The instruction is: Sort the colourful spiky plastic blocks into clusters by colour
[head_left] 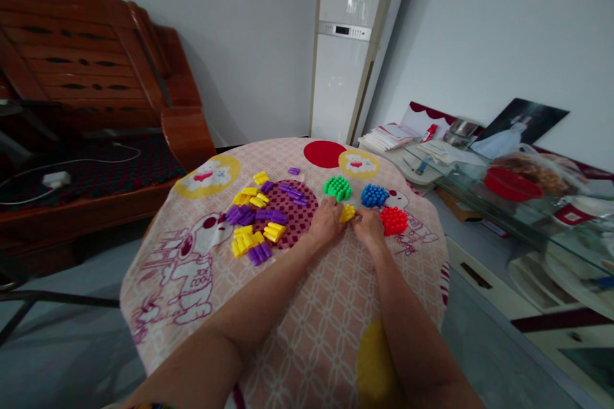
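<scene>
Both my hands meet near the middle of a round table covered with a pink cartoon cloth. My left hand and my right hand are closed together on a small clump of yellow plastic pieces. Just beyond them stand a green clump and a blue clump. A red clump lies right beside my right hand. Loose yellow and purple pieces are scattered to the left of my left hand.
A dark wooden bench with a charger and cable stands at the left. A tall white appliance is in the far corner. At the right, a glass-topped unit holds papers, a red bowl and a framed photo.
</scene>
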`<action>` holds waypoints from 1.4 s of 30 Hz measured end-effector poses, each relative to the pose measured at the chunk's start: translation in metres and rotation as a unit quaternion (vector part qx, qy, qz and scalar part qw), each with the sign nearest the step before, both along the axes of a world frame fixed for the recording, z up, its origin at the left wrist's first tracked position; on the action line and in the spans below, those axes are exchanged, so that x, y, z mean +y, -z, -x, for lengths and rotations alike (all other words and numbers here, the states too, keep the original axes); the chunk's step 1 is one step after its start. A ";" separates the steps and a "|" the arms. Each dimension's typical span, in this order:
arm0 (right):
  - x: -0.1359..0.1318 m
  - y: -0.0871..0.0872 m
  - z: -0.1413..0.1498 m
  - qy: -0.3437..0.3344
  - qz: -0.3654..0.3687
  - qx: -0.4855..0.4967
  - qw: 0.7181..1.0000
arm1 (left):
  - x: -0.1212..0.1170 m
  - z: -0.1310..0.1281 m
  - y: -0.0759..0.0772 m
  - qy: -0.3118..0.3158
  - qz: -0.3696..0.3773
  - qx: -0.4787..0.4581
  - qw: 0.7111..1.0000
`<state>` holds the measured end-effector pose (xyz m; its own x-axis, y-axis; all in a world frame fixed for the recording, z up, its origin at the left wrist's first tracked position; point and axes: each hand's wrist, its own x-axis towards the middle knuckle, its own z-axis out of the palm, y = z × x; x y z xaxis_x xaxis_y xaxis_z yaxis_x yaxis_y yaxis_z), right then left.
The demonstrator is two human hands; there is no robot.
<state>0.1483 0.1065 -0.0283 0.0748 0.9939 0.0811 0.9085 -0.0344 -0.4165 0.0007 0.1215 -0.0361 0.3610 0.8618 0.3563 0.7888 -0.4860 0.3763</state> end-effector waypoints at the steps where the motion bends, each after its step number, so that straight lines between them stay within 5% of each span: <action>1: 0.000 -0.001 0.000 0.000 0.001 0.000 1.000 | -0.001 0.000 0.000 -0.003 0.002 -0.001 1.000; 19: -0.001 -0.002 0.000 0.002 0.004 0.000 1.000 | 0.002 -0.001 -0.002 -0.017 0.082 -0.123 0.989; 23: -0.001 0.001 -0.002 0.003 0.001 0.016 1.000 | 0.016 0.029 -0.020 -0.053 0.049 -0.106 0.992; 28: -0.001 0.004 -0.004 0.002 -0.008 0.002 1.000 | 0.057 0.099 -0.046 -0.241 0.036 -0.069 0.967; 33: -0.002 0.005 -0.004 0.002 -0.022 -0.010 1.000 | 0.082 0.154 -0.040 -0.332 0.070 -0.076 0.938; 38: -0.003 0.003 -0.002 0.003 -0.025 -0.002 1.000 | 0.085 0.176 -0.023 -0.333 0.083 -0.107 0.933; 42: -0.004 0.001 -0.001 0.010 -0.019 0.005 1.000 | 0.077 0.164 -0.033 -0.334 0.028 -0.095 0.937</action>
